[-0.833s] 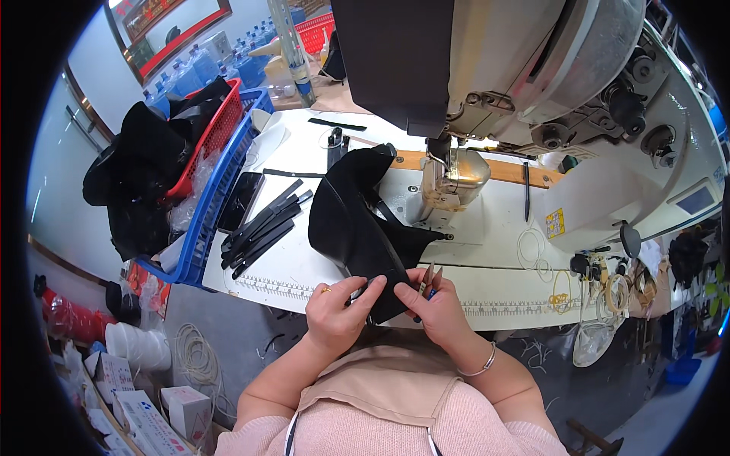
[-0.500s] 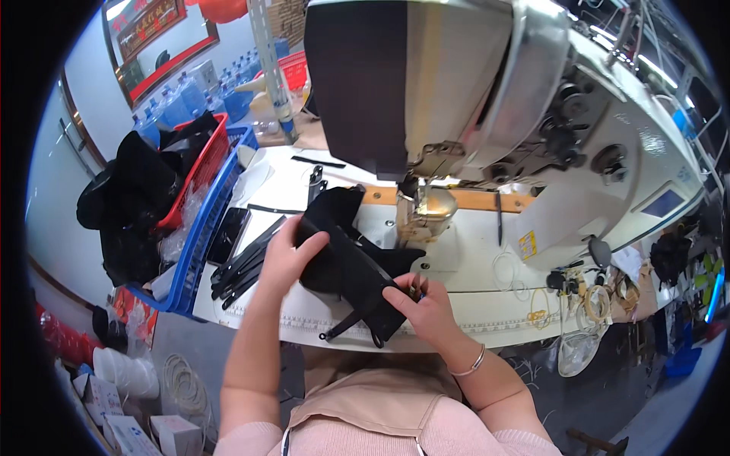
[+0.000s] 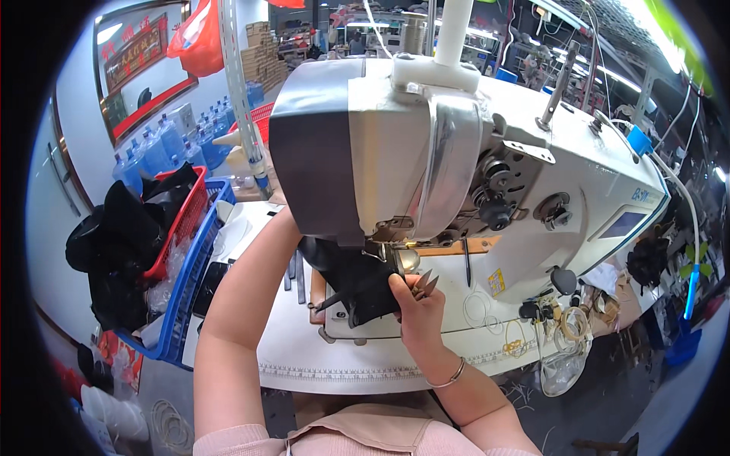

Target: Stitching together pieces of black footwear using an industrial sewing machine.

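Observation:
A black fabric piece (image 3: 369, 287) with a narrow strap (image 3: 328, 302) at its near left lies under the head of a white sewing machine (image 3: 395, 144). My right hand (image 3: 420, 313) is closed at the right edge of the fabric, thumb on top. Small thread snips (image 3: 427, 284) are also in this hand, blades pointing up and away. My left forearm (image 3: 251, 281) reaches forward left of the machine head, which hides the left hand and its fingers. The needle area is partly covered by the machine head and fabric.
Blue (image 3: 179, 304) and red (image 3: 176, 239) baskets with black pieces stand left of the table. Dark strips (image 3: 295, 277) lie beside the fabric. A ruler scale (image 3: 342, 374) follows the table's front edge. Thread loops and tools (image 3: 559, 304) hang at the right.
The black fabric has gone from in front of the machine to beneath its head. My left hand has moved forward out of sight behind the head. The view has shifted upward.

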